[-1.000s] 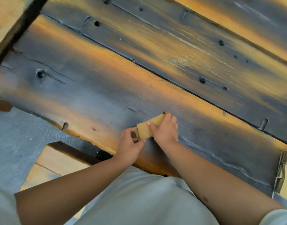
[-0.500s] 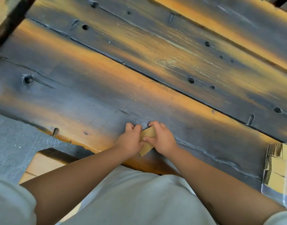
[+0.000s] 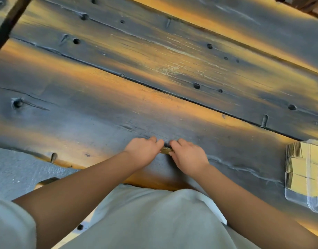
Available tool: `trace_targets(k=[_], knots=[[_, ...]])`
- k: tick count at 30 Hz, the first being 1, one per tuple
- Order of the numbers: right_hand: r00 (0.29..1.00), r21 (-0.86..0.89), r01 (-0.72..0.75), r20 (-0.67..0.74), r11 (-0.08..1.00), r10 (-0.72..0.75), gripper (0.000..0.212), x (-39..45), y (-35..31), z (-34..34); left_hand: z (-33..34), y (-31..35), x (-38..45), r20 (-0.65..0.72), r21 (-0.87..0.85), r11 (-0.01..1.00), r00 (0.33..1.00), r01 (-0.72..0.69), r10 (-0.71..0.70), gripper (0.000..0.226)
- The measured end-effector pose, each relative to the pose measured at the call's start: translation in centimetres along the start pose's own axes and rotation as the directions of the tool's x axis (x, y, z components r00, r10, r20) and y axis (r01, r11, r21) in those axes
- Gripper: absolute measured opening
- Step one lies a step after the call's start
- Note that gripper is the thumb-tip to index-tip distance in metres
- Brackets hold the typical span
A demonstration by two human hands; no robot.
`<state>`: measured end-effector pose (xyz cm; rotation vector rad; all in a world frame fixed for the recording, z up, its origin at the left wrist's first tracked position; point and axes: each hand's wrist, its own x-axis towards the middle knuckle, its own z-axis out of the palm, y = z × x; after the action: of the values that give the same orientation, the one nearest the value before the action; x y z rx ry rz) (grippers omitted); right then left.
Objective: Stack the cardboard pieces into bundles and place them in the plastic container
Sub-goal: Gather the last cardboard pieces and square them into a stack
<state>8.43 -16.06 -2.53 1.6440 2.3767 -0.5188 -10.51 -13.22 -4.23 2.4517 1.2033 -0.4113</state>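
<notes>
While a second ago it stood tilted, the thin brown cardboard bundle [image 3: 166,150] now lies squared at lower centre, both hands' fingers [image 3: 159,143] pinching it, ready for the clear plastic container [image 3: 314,203].

Soft daylight, smeared picture
Warm orange sheen streaks the dark wooden surface [image 3: 154,72] — motion blur softens everything, worst at the corners, where wide-angle stretch shows.

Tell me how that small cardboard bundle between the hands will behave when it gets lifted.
The cardboard bundle is probably light, since both hands pinch it with fingertips only. It shows thin stacked edges, so loose pieces may slide or fan apart unless squeezed. Each piece likely stays fairly stiff.
</notes>
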Motion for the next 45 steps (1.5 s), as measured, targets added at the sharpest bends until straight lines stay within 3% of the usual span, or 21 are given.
trace_targets(k=[2,5,9,12,15,21,26,29,34,36,38,41,45], knots=[[0.996,-0.064,-0.016,0.082,0.998,0.021,0.022,0.3,-0.5,0.5,0.1,0.5,0.6,0.099,-0.080,0.997,0.995,0.020,-0.012,0.009],[0.981,-0.013,-0.123,0.147,0.992,0.124,0.016,1.0,-0.7,0.6,-0.2,0.3,0.8,0.135,-0.192,0.980,0.991,0.048,-0.022,0.016],[0.971,0.143,-0.095,0.231,0.985,0.061,0.019,1.2,-0.8,0.5,-0.9,-0.2,0.8,0.181,-0.145,0.989,0.983,0.022,0.005,0.024],[0.982,0.193,-0.077,0.187,0.978,0.040,0.027,0.8,-1.3,0.7,-0.8,0.4,0.6,0.171,-0.109,0.993,0.985,0.044,-0.025,0.027],[0.974,0.137,-0.071,0.223,0.988,0.039,0.031,0.6,-1.6,1.2,-0.1,0.8,0.2,0.121,-0.104,0.994,0.992,0.040,-0.028,0.032],[0.982,-0.004,-0.036,0.188,0.999,0.036,0.018,0.2,-2.1,1.7,1.1,0.8,-0.5,0.086,-0.024,0.999,0.996,0.039,-0.037,0.027],[0.978,0.218,-0.092,0.204,0.972,0.046,0.033,-0.1,-1.0,1.2,-0.1,0.8,0.6,0.149,-0.051,0.996,0.987,0.067,-0.058,0.021],[0.993,0.371,-0.081,0.110,0.925,0.043,0.045,-1.7,0.5,0.8,-1.3,1.6,0.7,0.121,-0.042,0.999,0.993,0.004,0.001,0.022],[0.999,0.399,-0.049,-0.001,0.915,0.054,0.050,-6.4,4.3,1.4,-3.8,5.7,1.9,0.131,-0.103,0.989,0.984,-0.105,0.119,0.020],[0.959,0.585,-0.181,-0.072,0.790,0.272,0.062,-8.9,6.5,1.5,-5.0,8.4,3.3,0.161,-0.161,0.978,0.974,-0.135,0.161,0.017],[0.870,0.746,-0.272,-0.079,0.608,0.486,0.062,-10.8,8.0,1.0,-6.2,10.5,4.5,0.185,-0.270,0.953,0.964,-0.137,0.191,0.019],[0.847,0.810,-0.295,-0.025,0.507,0.532,0.018,-14.6,11.0,0.3,-7.7,14.4,7.1,0.257,-0.451,0.879,0.921,-0.154,0.294,0.021],[0.813,0.945,-0.224,0.046,0.239,0.580,0.012,-20.0,14.6,-1.3,-8.6,20.7,10.5,0.288,-0.553,0.810,0.867,-0.196,0.406,0.017]])
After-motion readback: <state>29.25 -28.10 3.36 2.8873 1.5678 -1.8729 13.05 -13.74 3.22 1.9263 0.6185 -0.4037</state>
